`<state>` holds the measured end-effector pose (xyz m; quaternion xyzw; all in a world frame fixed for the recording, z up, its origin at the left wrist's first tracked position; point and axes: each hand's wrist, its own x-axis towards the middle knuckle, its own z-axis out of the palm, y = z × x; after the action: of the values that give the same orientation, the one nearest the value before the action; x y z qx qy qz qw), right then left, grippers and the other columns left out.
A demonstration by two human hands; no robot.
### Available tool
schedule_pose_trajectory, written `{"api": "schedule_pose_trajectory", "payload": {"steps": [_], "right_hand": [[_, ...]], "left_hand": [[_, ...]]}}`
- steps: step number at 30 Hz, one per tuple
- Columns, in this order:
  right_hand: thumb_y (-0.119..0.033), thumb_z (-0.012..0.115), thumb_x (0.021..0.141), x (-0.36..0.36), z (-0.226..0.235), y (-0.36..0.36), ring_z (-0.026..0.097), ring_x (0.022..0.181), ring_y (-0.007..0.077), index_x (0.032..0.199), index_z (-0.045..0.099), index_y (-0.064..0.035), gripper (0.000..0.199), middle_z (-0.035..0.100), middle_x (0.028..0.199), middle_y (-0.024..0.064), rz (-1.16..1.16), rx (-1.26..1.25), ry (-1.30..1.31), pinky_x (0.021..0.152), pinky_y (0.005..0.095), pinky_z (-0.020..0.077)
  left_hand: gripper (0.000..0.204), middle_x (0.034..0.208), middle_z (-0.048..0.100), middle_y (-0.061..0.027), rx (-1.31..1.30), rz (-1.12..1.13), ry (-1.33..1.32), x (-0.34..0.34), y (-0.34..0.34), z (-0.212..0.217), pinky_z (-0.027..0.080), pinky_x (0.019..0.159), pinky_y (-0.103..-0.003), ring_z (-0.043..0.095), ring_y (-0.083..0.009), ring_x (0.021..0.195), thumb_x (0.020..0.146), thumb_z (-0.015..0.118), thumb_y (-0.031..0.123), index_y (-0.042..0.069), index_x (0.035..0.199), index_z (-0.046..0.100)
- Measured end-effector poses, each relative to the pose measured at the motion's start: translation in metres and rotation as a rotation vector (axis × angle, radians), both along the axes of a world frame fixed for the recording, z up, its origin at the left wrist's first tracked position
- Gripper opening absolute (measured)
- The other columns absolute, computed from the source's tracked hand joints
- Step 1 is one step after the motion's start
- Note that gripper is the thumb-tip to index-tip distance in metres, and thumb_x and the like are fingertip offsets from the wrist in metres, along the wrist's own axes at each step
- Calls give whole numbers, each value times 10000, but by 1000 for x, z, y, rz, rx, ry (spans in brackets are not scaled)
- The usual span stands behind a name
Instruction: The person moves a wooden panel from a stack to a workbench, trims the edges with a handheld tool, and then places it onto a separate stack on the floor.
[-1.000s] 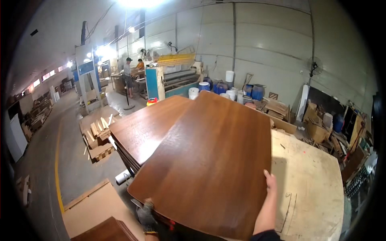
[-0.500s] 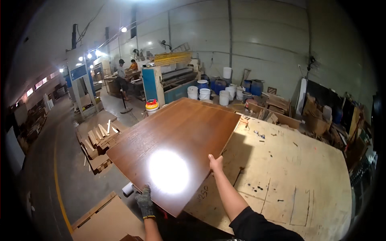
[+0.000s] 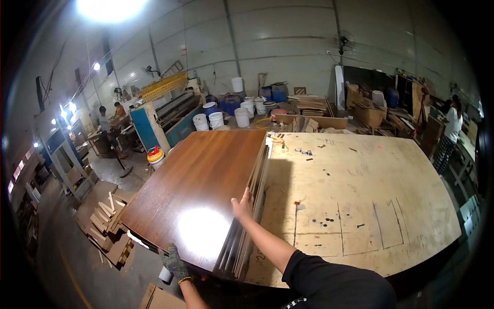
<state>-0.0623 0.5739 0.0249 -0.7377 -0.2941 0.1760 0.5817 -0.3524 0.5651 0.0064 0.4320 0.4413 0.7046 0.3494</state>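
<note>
A large dark brown wood panel (image 3: 200,180) lies flat on top of a stack of similar thin boards (image 3: 252,206) at the left side of a big pale plywood worktable (image 3: 360,195). My left hand (image 3: 175,263), in a dark glove, grips the panel's near edge. My right hand (image 3: 242,206), bare, rests on the panel's right edge, fingers over the stack's side. A bright lamp glare sits on the glossy panel surface near my hands.
Offcuts of wood (image 3: 108,226) lie piled on the floor at the left. White buckets (image 3: 216,121) and a blue machine (image 3: 164,123) stand behind the table. Two people (image 3: 110,121) work far left, another person (image 3: 447,134) stands at the right. A cardboard sheet (image 3: 159,298) lies below.
The panel was tilted up a second ago and has come down flat onto the stack. My right hand slid along its right edge; my left hand stays on the near edge.
</note>
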Motion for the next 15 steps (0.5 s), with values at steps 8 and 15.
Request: {"api": "schedule_pose_trajectory", "payload": {"steps": [8, 15], "right_hand": [[-465, 595, 794, 1, 8, 19, 180, 1365, 406, 1457, 214, -205, 807, 171, 1456, 301, -51, -127, -8, 1106, 445, 198], [-522, 567, 835, 44, -20, -34, 413, 1269, 293, 1419, 296, -64, 790, 396, 1388, 213, 329, 56, -39, 1037, 339, 319]], "left_hand": [[655, 1259, 499, -241, -228, 135, 352, -7, -5, 10, 339, 1007, -351, 491, -324, 1131, 872, 602, 312, -94, 1327, 362], [480, 991, 616, -91, -104, 98, 93, 5, -35, 3, 466, 738, -252, 551, -144, 854, 881, 623, 267, -27, 1234, 483]]}}
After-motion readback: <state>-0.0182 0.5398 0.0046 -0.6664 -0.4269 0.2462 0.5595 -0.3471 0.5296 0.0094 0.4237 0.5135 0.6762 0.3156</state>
